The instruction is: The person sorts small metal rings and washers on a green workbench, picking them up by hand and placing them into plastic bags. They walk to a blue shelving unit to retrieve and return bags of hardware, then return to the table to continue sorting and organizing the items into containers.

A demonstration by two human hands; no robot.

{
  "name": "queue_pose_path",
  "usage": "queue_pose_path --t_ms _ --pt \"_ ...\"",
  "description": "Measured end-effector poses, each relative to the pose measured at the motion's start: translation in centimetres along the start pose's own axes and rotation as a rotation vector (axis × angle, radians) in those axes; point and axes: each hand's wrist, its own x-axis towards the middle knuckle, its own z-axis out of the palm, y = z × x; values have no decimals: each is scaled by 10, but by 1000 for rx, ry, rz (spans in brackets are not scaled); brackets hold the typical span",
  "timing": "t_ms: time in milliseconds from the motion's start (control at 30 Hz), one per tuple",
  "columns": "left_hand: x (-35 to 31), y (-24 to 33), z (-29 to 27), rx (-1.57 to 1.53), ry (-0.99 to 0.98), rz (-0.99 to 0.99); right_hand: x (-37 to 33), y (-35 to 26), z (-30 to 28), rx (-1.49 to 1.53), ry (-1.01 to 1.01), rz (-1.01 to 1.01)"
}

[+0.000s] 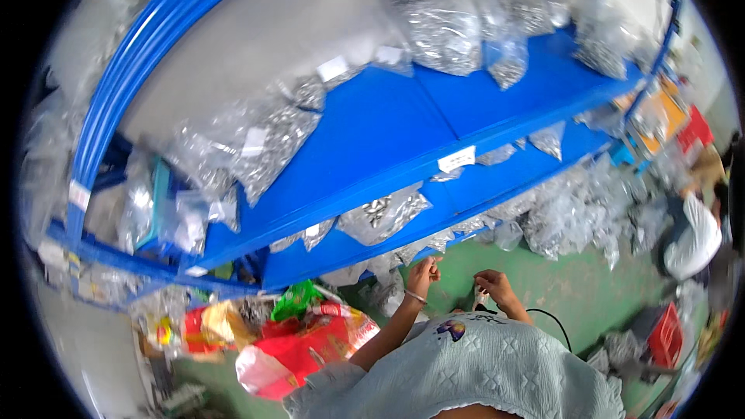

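Observation:
My left hand is in front of my body, a bracelet on its wrist. Its fingers are curled in, and nothing shows in them. To its right, my right hand is also closed, fingers bent down and together. A small pale shape shows right under those fingers; whether they grip it I cannot make out. Both hands are over the green floor, just short of the blue shelf's lower board. On that board, nearest my left hand, lies a clear bag of small silvery metal parts.
More bags of metal parts stand on the upper blue shelf. Clear bags crowd the floor under the rack. Red packaging lies at my left. A red crate and a black cable are at my right. Another person crouches far right.

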Motion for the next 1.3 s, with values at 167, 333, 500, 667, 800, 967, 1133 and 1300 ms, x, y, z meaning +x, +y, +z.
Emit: queue_pose_path --t_ms 167,333,500,667,800,967,1133,1300 --pt "12 24 12 -119 85 162 28 -22 -26 44 -85 -6" --pt "7 49 49 114 192 228 56 -39 -51 -28 -152 8" --pt "10 41 61 450 4 155 74 -57 -54 3 -259 -105" --pt "10 34 86 566 -150 134 73 -96 -38 37 -352 -245" --pt "7 22 91 465 -137 103 69 -102 -32 -116 -443 -275" --pt "-1 11 84 431 -92 156 65 -101 -23 -162 -470 -295" --pt "-6 17 55 540 0 304 58 -106 -8 -178 -424 -297" --pt "-33 173 -80 830 652 1043 60 -85 -11 -185 -347 -227"
